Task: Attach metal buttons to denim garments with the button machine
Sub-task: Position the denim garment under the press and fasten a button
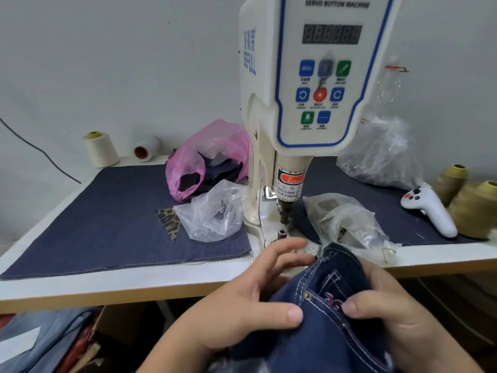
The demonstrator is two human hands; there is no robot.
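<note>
- The denim garment [330,300] is lying bunched at the table's near edge, just short of the button machine [317,103].
- The left hand [250,297] is pressing it, thumb down, fingers spread apart.
- The right hand [387,310] is pinching the stitched pocket edge.
- It is looking soft, floppy, fairly heavy (seams stiffer); gripping beside the rivet [306,294] seems best.
</note>
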